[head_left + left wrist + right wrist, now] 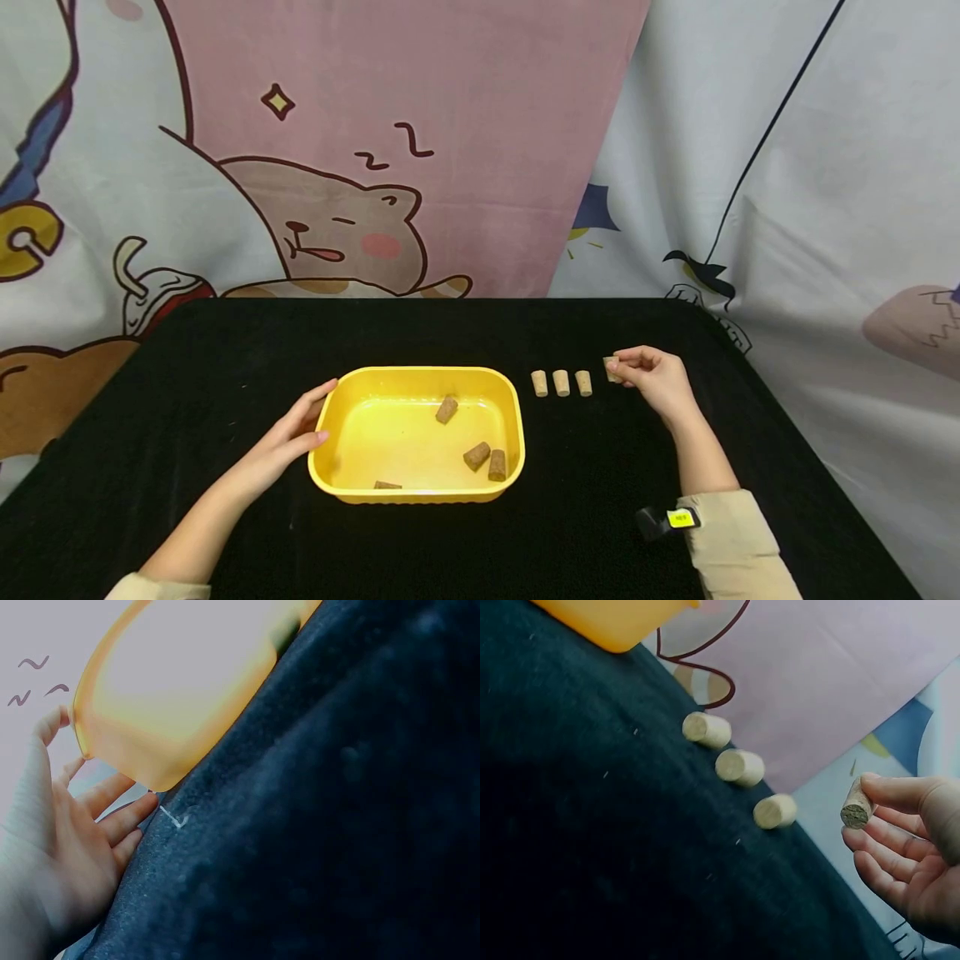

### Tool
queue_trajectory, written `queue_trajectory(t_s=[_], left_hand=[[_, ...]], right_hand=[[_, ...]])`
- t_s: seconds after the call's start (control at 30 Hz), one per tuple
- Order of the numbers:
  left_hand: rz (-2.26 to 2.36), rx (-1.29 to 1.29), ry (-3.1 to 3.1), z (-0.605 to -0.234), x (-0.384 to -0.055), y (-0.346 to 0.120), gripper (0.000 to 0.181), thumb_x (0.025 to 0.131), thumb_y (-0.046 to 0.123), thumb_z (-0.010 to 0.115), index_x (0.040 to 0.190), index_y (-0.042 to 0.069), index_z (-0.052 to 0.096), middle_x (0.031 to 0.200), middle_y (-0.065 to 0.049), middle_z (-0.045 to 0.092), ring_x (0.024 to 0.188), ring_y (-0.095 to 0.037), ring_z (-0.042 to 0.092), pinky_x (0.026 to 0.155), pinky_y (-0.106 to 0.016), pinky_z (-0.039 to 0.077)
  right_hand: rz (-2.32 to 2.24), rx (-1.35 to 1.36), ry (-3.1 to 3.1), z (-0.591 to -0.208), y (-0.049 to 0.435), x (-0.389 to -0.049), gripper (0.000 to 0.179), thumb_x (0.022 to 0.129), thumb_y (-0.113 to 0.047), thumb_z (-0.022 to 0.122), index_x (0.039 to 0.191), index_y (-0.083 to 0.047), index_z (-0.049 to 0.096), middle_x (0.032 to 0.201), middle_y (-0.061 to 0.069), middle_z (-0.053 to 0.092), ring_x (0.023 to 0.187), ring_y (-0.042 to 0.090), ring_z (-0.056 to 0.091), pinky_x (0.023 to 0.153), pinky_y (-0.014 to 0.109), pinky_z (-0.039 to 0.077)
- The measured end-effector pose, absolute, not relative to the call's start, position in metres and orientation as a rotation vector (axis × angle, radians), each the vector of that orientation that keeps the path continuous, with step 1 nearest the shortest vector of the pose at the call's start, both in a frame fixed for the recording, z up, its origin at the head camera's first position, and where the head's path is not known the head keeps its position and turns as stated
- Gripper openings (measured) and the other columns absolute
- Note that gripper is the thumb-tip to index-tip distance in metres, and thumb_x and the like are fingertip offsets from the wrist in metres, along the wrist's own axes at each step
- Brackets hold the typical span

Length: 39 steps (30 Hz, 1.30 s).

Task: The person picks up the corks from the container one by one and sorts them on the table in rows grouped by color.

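Your head camera looked forward and down across the bench [585, 483]; your wrist cameras sat closer, facing past your left hand [82, 840] and right hand [919, 851], each sharing the yellow tray [390, 437] with it.

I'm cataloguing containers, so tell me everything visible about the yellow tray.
The yellow tray is an open-topped rectangle with rounded corners and a glossy inside, plastic by its look. It sits upright on the black cloth, long sides running left to right in the head view. Four brown corks show inside, one partly hidden by the tray's near side. The left hand touches its left end.
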<state>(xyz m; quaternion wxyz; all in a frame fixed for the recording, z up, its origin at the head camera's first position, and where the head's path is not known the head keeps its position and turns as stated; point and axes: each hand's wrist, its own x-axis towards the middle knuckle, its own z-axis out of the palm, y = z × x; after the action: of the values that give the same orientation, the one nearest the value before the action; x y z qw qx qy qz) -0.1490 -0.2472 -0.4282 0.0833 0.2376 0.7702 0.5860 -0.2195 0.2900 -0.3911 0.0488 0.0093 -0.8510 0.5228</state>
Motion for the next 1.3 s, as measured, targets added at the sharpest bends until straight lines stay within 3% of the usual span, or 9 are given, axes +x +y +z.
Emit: queue_trajectory(t_s=[0.23,0.43,0.77,1.3], left_hand=[[1.748,0.711,2.307,-0.428,-0.149,-0.247,0.059,0.099,0.008,0.043,0.151,0.006,0.016,0.144,-0.032,0.031,0.117,-0.024,0.053,0.088,-0.03,0.048],[1.747,0.704,2.309,-0.428,-0.149,-0.246,0.059,0.099,0.008,0.043,0.151,0.006,0.016,0.144,-0.032,0.031,0.117,-0.027,0.052,0.088,-0.029,0.048],[1.744,0.689,2.315,-0.427,-0.149,-0.246,0.059,0.099,0.009,0.043,0.151,0.007,0.017,0.144,-0.031,0.032,0.117,-0.029,0.051,0.088,-0.029,0.047],[1.741,0.673,2.32,-0.428,-0.149,-0.247,0.059,0.099,0.01,0.044,0.152,0.009,0.017,0.145,-0.03,0.032,0.118,-0.031,0.05,0.088,-0.029,0.047]], right_hand=[[1.65,-0.001,-2.627,-0.406,0.292,-0.222,0.04,0.089,-0.026,0.068,0.112,0.006,0.06,0.091,0.008,0.068,0.076,0.013,0.064,0.066,0.03,0.053],[1.646,-0.087,-2.638,-0.413,0.291,-0.224,0.039,0.088,-0.027,0.07,0.109,0.004,0.061,0.086,0.004,0.069,0.073,0.013,0.063,0.062,0.027,0.053],[1.559,-0.216,-2.683,-0.416,0.291,-0.226,0.041,0.084,-0.034,0.072,0.105,0.0,0.064,0.083,0.002,0.066,0.072,0.013,0.06,0.061,0.026,0.05],[1.332,-0.194,-2.796,-0.415,0.289,-0.227,0.039,0.086,-0.036,0.07,0.102,-0.001,0.065,0.082,0.005,0.065,0.073,0.019,0.058,0.06,0.029,0.047]])
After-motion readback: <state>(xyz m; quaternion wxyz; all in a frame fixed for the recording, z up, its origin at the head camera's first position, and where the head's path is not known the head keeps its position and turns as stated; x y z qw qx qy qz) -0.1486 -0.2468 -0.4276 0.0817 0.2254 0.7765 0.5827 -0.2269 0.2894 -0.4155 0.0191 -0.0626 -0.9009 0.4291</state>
